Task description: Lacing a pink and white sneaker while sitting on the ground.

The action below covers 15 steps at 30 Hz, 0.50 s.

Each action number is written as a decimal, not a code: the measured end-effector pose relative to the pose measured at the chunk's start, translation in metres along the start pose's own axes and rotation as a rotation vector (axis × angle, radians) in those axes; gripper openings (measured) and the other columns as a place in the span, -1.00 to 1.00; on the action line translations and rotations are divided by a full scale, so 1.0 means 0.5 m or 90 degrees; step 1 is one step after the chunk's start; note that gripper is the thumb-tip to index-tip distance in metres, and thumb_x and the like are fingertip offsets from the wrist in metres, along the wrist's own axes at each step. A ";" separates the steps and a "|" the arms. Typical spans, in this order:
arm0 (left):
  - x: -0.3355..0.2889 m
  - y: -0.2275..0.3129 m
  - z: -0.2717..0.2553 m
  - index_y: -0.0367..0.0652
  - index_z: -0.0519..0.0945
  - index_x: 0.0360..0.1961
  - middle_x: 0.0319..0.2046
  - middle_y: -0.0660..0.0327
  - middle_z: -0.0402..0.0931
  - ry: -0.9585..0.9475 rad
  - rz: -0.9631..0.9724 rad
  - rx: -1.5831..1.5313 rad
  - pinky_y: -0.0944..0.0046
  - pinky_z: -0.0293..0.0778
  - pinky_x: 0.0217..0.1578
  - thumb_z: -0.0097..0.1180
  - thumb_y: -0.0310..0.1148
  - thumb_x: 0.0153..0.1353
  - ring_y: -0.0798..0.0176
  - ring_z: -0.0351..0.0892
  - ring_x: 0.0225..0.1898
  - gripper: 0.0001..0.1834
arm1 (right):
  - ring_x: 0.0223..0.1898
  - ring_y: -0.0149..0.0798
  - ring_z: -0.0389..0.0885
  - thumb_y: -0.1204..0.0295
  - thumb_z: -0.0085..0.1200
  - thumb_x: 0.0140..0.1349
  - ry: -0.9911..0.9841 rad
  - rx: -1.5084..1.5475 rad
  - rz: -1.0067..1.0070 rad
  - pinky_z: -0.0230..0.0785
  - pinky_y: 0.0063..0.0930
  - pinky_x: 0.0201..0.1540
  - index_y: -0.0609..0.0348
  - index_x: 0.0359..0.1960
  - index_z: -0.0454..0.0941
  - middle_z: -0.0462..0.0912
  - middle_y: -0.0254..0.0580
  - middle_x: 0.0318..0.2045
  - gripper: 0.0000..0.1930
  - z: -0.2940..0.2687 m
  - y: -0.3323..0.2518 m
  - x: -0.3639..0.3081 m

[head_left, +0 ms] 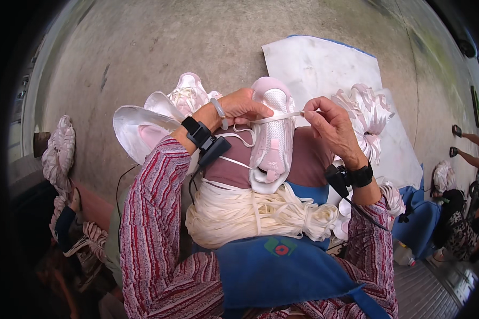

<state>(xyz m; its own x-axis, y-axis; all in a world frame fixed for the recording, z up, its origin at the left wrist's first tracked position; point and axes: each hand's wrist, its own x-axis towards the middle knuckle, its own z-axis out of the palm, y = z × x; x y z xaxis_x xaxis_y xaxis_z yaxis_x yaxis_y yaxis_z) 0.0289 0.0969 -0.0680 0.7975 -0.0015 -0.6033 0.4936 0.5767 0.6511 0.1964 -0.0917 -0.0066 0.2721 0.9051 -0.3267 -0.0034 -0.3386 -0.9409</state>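
Note:
A white and pale pink sneaker upper (pixel 275 139) rests over my lap, its toe pointing away from me. A flat white shoelace (pixel 282 117) crosses it near the toe end, and a loose length loops off its left side. My left hand (pixel 243 106) grips the left edge of the sneaker, thumb on top beside the lace; its other fingertips are partly hidden. At the right, my right hand (pixel 327 121) pinches the lace between thumb and fingers, drawn out from the shoe. A thick bundle of cream laces (pixel 250 215) lies across my lap, nearer to me.
More white and pink shoes (pixel 189 94) stand at the left beside white curved pieces (pixel 138 127). A stack of pink-white shoe parts (pixel 368 114) sits right on a white sheet (pixel 324 64). Further bundles (pixel 60 151) hang far left. A person's legs (pixel 471 146) show far right.

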 end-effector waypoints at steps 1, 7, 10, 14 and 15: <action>-0.001 0.003 0.003 -0.25 0.51 -0.16 -0.55 0.34 0.48 -0.002 -0.001 0.000 0.56 -0.02 -0.85 0.34 -0.44 -0.02 0.60 0.16 -0.77 -0.62 | -0.43 -0.36 0.45 0.48 0.04 0.21 -0.001 0.013 0.028 0.32 -0.53 -0.36 0.29 -0.30 0.49 0.51 -0.23 -0.47 -0.88 0.012 -0.009 0.000; 0.001 0.009 0.013 -0.27 0.54 -0.17 -0.51 0.32 0.51 0.016 -0.004 0.047 0.59 0.05 -0.84 0.35 -0.44 -0.07 0.62 0.22 -0.77 -0.61 | -0.44 -0.06 0.52 0.51 0.04 0.18 0.049 -0.246 -0.202 0.38 -0.34 -0.33 0.29 -0.35 0.48 0.53 -0.02 -0.47 -0.91 0.059 0.025 0.017; -0.004 0.009 0.013 -0.24 0.57 -0.22 -0.61 0.32 0.48 0.033 0.014 0.069 0.54 0.06 -0.84 0.39 -0.44 -0.12 0.57 0.24 -0.77 -0.62 | -0.50 -0.26 0.45 0.50 0.03 0.20 0.009 -0.297 -0.191 0.33 -0.43 -0.39 0.32 -0.36 0.48 0.51 -0.06 -0.52 -0.90 0.053 0.025 0.019; -0.007 0.008 0.013 -0.25 0.56 -0.23 -0.63 0.31 0.47 0.050 -0.001 0.094 0.51 0.06 -0.84 0.41 -0.43 -0.14 0.55 0.23 -0.79 -0.60 | -0.48 -0.09 0.48 0.45 0.01 0.18 -0.108 -0.391 -0.073 0.35 -0.32 -0.38 0.32 -0.40 0.49 0.51 0.01 -0.52 -0.85 0.035 -0.011 0.011; -0.009 0.007 0.012 -0.25 0.56 -0.23 -0.64 0.31 0.47 0.056 -0.003 0.102 0.50 0.06 -0.84 0.41 -0.43 -0.15 0.55 0.23 -0.79 -0.60 | -0.44 0.07 0.53 0.44 -0.01 0.16 -0.173 -0.417 -0.046 0.37 -0.24 -0.35 0.32 -0.41 0.49 0.52 0.10 -0.51 -0.84 0.028 -0.018 0.009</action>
<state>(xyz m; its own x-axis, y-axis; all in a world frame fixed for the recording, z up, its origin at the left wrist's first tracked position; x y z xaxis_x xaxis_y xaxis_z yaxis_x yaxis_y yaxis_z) 0.0291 0.0939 -0.0599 0.7650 0.0723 -0.6399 0.5517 0.4390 0.7091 0.1842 -0.0811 -0.0010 -0.0001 0.9344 -0.3563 0.6075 -0.2829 -0.7422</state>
